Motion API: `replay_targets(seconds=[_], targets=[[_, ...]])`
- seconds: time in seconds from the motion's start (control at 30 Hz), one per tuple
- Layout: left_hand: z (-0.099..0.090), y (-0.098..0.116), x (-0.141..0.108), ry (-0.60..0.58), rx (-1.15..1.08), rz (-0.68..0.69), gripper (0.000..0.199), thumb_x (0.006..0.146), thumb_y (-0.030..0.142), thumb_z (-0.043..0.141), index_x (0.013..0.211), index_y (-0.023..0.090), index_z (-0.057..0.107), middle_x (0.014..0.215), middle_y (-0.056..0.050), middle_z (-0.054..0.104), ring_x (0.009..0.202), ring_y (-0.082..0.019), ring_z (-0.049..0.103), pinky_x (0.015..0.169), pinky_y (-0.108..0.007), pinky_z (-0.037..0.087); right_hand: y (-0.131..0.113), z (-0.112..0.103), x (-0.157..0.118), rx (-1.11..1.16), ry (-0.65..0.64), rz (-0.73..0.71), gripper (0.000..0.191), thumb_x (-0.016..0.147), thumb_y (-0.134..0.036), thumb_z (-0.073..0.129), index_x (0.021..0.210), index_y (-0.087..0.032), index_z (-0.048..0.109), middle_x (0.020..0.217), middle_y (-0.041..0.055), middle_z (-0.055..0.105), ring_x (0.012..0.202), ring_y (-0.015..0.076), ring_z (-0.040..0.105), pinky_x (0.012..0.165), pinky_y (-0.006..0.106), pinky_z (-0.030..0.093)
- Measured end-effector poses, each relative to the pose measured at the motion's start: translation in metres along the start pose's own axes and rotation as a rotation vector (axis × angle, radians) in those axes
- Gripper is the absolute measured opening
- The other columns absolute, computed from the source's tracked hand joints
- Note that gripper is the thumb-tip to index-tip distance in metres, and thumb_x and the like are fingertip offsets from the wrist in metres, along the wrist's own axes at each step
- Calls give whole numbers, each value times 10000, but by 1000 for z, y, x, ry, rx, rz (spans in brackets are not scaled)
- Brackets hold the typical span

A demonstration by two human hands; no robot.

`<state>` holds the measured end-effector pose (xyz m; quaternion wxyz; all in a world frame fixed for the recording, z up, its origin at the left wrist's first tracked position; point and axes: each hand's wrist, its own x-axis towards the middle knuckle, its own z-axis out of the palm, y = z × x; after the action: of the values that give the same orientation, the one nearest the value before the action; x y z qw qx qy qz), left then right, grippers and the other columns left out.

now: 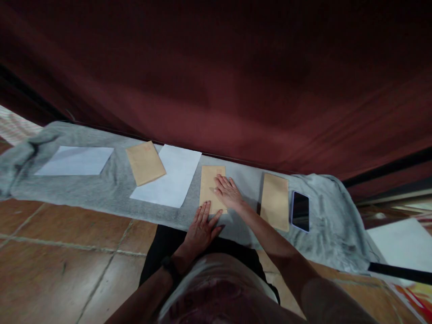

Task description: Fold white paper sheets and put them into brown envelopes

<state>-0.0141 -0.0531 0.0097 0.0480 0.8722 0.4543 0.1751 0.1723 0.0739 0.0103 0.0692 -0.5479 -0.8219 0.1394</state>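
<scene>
A tan paper envelope [207,191] lies flat on the grey cloth in front of me. My right hand [228,192] rests flat across its upper right part, fingers stretched out. At the lower left corner, my left hand [201,227] is spread, its fingertips touching the envelope's near edge. Parts of the envelope are hidden under both hands. To the left, another tan envelope [145,163] overlaps a sheet of white paper [177,180]. On the right lies a tan envelope or small stack of them [275,202]; I cannot tell which.
A phone [300,211] lies on the grey cloth [101,193] at the right. White paper [76,161] is at the far left. A dark red panel [216,103] rises behind the cloth-covered surface. Tiled floor [84,256] shows below, with more white paper [403,245] at lower right.
</scene>
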Motion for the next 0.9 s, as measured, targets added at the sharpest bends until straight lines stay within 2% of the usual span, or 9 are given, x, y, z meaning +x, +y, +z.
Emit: replay_targets(seconds=[0.13,0.23,0.3,0.47,0.57,0.63,0.77,0.83,0.9], targets=[[0,2,1,0,25,-21,598,959,402,622,1514,245,465,1676,-174,262,1529,-370,288,1205,-555,341,0,-13,28,26,2,128,602,1078,-401,251,1617,-133,255,1695,82,187,1575,219,177,1292,473,81],[2,3,0,-7,58,-36,585,985,378,562,1531,209,437,1656,-189,301,1529,-351,295,1204,-547,340,-16,-10,21,47,40,206,610,1080,-408,234,1607,-105,278,1683,121,222,1568,241,206,1286,497,115],[5,1,-2,-5,72,-62,591,1001,350,506,1551,161,396,1642,-200,328,1530,-332,299,1213,-543,325,-32,2,-3,63,79,169,608,1084,-410,217,1602,-101,295,1673,128,257,1562,243,229,1280,479,167],[15,-8,-9,60,89,-195,610,1000,279,411,1552,27,342,1617,-254,344,1534,-336,285,1223,-538,307,-61,41,-96,2,184,-39,618,1062,-377,361,1611,-109,268,1661,135,296,1555,236,251,1274,467,237],[20,-13,-8,105,62,-277,566,1002,275,408,1504,13,413,1574,-272,412,1501,-359,352,1187,-553,358,-62,50,-127,-46,270,8,664,1047,-389,413,1616,-93,243,1650,160,318,1540,259,291,1265,475,264],[21,-16,-4,134,3,-324,531,993,251,413,1477,38,456,1524,-258,488,1457,-356,425,1152,-552,405,-62,50,-131,-59,296,42,667,1037,-380,435,1605,-72,269,1647,179,319,1534,276,304,1259,478,276],[18,-24,12,236,-212,-439,563,926,224,500,1478,117,470,1373,-203,627,1296,-341,573,1070,-551,486,-69,49,-121,-47,297,107,655,1012,-362,468,1565,-31,347,1639,213,318,1527,316,311,1249,494,286],[15,-29,21,280,-370,-543,626,865,236,590,1475,149,478,1260,-165,684,1176,-328,640,1028,-539,518,-75,51,-116,-29,296,143,657,1001,-362,475,1555,-25,370,1632,225,327,1522,335,317,1245,504,286],[12,-32,30,275,-595,-680,702,811,247,652,1481,147,466,1091,-119,730,1016,-302,700,939,-499,571,-79,53,-110,-4,311,181,672,987,-363,487,1557,-26,372,1621,237,343,1512,360,331,1234,528,292]])
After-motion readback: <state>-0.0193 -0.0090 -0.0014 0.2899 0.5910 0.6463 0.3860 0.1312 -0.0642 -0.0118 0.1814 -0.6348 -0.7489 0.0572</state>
